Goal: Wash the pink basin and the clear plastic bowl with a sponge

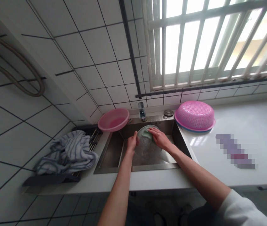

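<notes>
A round, see-through bowl or basket with a mesh-like pattern [145, 145] is held tilted over the steel sink [121, 170]. My left hand [132, 142] grips its left rim, fingers closed around the edge. On the upper part of its inner side, my right hand [159, 137] presses a pale green cloth [146, 133] with its fingers over it. Behind the bowl, at the back of the sink, stands the faucet [141, 110]. The lower side of the bowl blends with the sink floor, so its exact outline is hard to tell.
A pink basin [113, 120] leans at the sink's back left corner. To the right, a pink colander [194, 115] lies upside down on the white counter [242, 122]. A striped towel [69, 152] covers a rack at left. A pixelated patch [236, 151] hides something at right.
</notes>
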{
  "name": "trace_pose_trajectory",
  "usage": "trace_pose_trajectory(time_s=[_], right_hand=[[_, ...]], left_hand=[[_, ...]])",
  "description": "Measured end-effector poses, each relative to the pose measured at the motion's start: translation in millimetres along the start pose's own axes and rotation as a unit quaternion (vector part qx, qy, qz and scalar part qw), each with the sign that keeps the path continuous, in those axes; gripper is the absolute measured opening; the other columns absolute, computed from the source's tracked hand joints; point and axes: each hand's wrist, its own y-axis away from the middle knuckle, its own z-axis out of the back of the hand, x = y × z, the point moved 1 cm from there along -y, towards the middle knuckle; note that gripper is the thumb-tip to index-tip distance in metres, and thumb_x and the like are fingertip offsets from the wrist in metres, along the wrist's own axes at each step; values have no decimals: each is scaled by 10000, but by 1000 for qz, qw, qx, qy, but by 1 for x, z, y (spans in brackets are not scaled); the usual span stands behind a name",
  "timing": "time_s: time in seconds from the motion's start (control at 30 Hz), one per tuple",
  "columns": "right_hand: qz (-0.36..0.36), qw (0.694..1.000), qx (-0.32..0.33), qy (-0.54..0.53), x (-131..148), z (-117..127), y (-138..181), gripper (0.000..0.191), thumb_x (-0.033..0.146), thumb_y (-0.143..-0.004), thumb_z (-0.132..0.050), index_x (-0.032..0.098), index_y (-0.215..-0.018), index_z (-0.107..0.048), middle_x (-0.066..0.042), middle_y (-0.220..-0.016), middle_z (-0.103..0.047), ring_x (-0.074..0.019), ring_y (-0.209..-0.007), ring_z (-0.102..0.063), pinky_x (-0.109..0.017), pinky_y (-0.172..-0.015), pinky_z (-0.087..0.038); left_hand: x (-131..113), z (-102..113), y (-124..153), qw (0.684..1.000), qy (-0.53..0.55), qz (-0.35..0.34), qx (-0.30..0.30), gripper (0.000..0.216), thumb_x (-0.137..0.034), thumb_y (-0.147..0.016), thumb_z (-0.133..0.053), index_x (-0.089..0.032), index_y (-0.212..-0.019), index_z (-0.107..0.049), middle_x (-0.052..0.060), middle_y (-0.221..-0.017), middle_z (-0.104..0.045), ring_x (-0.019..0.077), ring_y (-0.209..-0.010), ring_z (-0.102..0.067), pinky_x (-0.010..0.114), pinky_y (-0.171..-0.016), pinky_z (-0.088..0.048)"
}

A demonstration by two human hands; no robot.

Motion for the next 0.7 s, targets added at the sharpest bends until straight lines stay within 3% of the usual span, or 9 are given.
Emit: trace_pose_trajectory(time_s=[0.1, 0.2, 0.37, 0.47, 0.53, 0.63, 0.7], right_hand=[[82, 995, 52, 19, 26, -8, 1, 597, 13, -909, -531, 252, -1441, -658, -71, -1540, -590, -267, -1542, -414, -539, -1288, -343], [105, 992, 73, 1, 35, -8, -2, 491, 91, -945, -575, 250, -1393, -699, -72, -1526, -602, -269, -1530, -433, -539, -1290, -337], [-21, 999, -23, -29, 9, 7, -6, 348, 280, -1055, -543, 258, -1345, -734, -82, -1436, -673, -270, -1451, -541, -522, -1218, -457], [-41, 997, -68, 6, 8, 4, -4, 326, 286, -1045, -576, 241, -1314, -754, -95, -1369, -717, -289, -1489, -494, -546, -1211, -465], [7, 998, -58, 13, 19, -3, -3, 317, 253, -1038, -584, 232, -1300, -761, -93, -1363, -721, -276, -1462, -527, -518, -1214, -472], [111, 994, 9, -2, 33, -13, -2, 330, 197, -1038, -556, 254, -1286, -766, -65, -1369, -721, -239, -1384, -606, -469, -1217, -478], [133, 991, 33, -6, 32, -15, -3, 354, 188, -1035, -551, 266, -1319, -748, -60, -1393, -707, -234, -1401, -591, -472, -1232, -460]], left_hand=[[-1, 0, 1, 1000, 7, -16, 4, 772, -961, -644, -611, -191, -605, -594, 14, -571, -557, 150, -554, -491, 280, -542, -337], [-1, 0, 1, 1000, 12, -20, 2, 799, -992, -615, -588, -193, -600, -578, 4, -568, -537, 142, -562, -461, 277, -535, -310], [-2, -3, -3, 1000, 1, -24, -4, 786, -982, -613, -601, -197, -589, -572, 5, -572, -526, 143, -578, -448, 282, -549, -303], [-3, -5, -4, 999, -8, -36, -11, 784, -981, -609, -604, -200, -568, -552, -5, -557, -500, 138, -578, -429, 283, -553, -290], [-3, -6, -3, 999, -2, -40, -8, 785, -981, -613, -599, -199, -566, -554, -11, -553, -491, 139, -586, -430, 283, -560, -293], [-4, -5, -1, 998, 17, -53, 8, 801, -982, -601, -604, -181, -605, -611, -3, -591, -532, 151, -632, -467, 282, -593, -325], [-4, -4, 1, 998, 18, -52, 11, 812, -984, -587, -611, -173, -626, -635, 3, -608, -550, 157, -646, -479, 285, -603, -331]])
